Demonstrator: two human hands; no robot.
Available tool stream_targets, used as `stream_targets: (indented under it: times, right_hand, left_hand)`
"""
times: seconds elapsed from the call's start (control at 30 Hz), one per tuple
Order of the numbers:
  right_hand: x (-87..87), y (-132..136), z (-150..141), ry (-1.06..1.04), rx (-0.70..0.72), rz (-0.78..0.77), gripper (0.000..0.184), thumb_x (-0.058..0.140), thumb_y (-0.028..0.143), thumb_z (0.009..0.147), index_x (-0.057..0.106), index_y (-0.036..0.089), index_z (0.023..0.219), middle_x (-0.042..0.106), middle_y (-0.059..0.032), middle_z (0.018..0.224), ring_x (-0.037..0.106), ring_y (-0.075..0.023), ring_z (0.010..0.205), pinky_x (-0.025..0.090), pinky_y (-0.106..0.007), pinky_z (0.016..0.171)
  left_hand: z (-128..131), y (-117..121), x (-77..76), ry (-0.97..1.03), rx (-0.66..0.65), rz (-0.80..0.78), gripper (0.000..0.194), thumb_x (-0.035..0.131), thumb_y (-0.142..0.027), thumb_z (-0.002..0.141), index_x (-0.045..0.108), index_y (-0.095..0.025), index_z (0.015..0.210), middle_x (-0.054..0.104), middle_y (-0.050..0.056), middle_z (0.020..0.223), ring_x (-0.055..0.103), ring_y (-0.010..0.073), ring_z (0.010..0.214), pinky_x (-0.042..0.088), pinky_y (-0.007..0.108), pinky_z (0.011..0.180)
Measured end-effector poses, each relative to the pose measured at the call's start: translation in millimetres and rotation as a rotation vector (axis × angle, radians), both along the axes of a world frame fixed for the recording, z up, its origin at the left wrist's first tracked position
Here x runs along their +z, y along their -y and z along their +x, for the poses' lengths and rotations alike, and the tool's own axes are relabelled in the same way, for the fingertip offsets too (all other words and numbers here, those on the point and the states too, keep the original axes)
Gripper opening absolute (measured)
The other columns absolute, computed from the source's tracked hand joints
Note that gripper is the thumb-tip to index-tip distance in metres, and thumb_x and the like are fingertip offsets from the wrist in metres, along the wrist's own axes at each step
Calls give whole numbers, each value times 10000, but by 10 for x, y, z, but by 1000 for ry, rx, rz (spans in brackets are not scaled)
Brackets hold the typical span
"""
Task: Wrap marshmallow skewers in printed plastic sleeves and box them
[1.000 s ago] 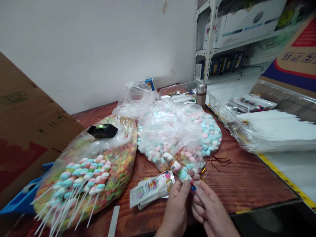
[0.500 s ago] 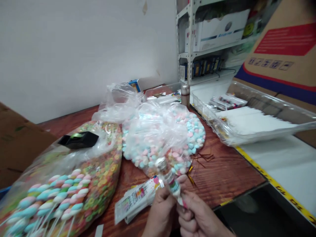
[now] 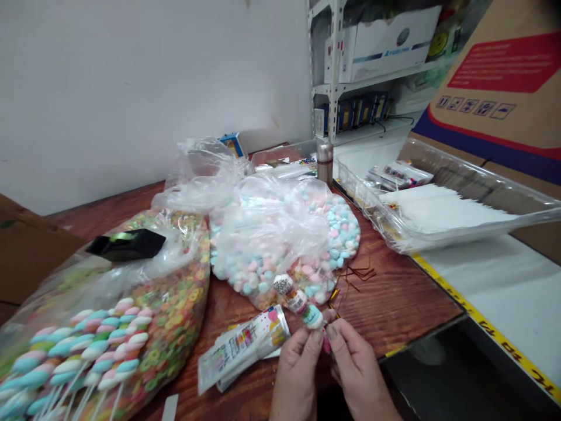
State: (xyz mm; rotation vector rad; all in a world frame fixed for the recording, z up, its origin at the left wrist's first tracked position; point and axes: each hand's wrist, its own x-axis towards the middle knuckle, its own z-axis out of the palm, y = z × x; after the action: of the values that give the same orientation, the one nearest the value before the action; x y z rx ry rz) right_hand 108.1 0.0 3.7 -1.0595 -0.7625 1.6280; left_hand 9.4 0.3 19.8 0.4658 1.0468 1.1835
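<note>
A marshmallow skewer [image 3: 298,302] in a clear printed wrapper tilts up and to the left from my hands. My left hand [image 3: 294,374] is closed, its thumb and fingers pinching the wrapper's lower end below the marshmallows. Just beside it, my right hand [image 3: 358,368] is also closed at the gathered lower end, where a bit of pink shows. The fingertips partly hide that end. Printed wrappers [image 3: 243,346] lie in a loose pile to the left of my hands. Thin twist ties [image 3: 356,275] are scattered on the table beyond my right hand.
Large clear bags of marshmallows [image 3: 344,234] and ring candies [image 3: 175,333] cover much of the table [image 3: 407,286]. Unwrapped marshmallow skewers [image 3: 94,345] and a black tape dispenser [image 3: 127,244] rest on the candy bag. A clear tray [image 3: 477,229] with white sticks stands right.
Both hands have shifted their grip, with the thumbs now meeting just under the marshmallows at the wrapper's gathered end. The view has moved slightly, and the skewer appears sharper.
</note>
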Motion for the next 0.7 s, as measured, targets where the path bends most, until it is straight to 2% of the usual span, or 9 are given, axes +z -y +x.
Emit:
stream_targets:
  times: [0.13,0.2,0.27,0.33,0.4,0.47,0.5,0.57,0.7]
  right_hand:
    - [35,-17,9,-419,356,-340,488,667,634,737,386,236,705,298,140,508,91,-14,346,120,-157,309]
    - [53,-33,30,-430,507,-358,501,650,645,736,360,239,689,293,144,499,87,-10,329,122,-159,310]
    - [60,-68,84,-370,542,-328,485,607,664,757,387,237,688,273,144,475,119,-20,320,158,-168,321]
    - [54,-139,191,-184,448,-199,412,602,603,806,487,216,724,399,99,517,318,-51,375,314,-192,401]
    - [24,-256,354,315,248,85,271,567,472,888,595,208,839,576,12,731,545,-120,648,439,-250,644]
    - [-41,-407,533,919,21,345,207,482,366,945,626,220,974,611,-53,965,567,-204,922,408,-331,831]
    - [-86,-486,611,1071,-39,381,215,458,335,949,620,212,1018,600,-79,1010,547,-241,978,382,-371,863]
    - [-190,-628,718,1194,-83,369,211,456,296,934,615,198,1033,583,-106,1003,524,-286,984,353,-410,848]
    - [-341,-771,752,1237,-83,352,170,463,257,910,597,215,815,551,-73,855,516,-268,848,332,-378,744]
  left_hand:
    - [-74,-24,-32,75,-85,-56,182,799,-323,671,739,-164,737,661,27,606,580,129,569,453,239,587]
    - [-114,-43,-42,78,-143,-67,245,833,-292,623,758,-149,807,639,22,574,544,110,540,420,216,553]
    - [-131,-64,-45,59,-137,-71,282,836,-299,617,767,-145,843,602,9,525,544,121,545,431,225,571]
    - [-144,-91,-36,10,-45,-36,256,824,-320,634,772,-156,824,602,10,529,572,146,581,466,258,631]
    - [-185,-131,-14,-98,92,25,226,823,-339,631,773,-165,766,668,39,626,614,178,677,487,290,737]
    - [-260,-177,17,-229,168,63,228,829,-361,620,771,-168,727,722,67,743,626,194,746,484,287,772]
    - [-303,-197,30,-283,173,70,233,827,-372,621,771,-171,726,731,71,766,625,195,749,485,282,762]
    - [-380,-224,46,-333,158,85,247,821,-393,625,771,-179,739,732,63,753,620,193,719,487,278,715]
    - [-456,-223,12,-386,143,86,262,832,-405,600,765,-179,714,723,45,714,614,188,673,483,276,672]
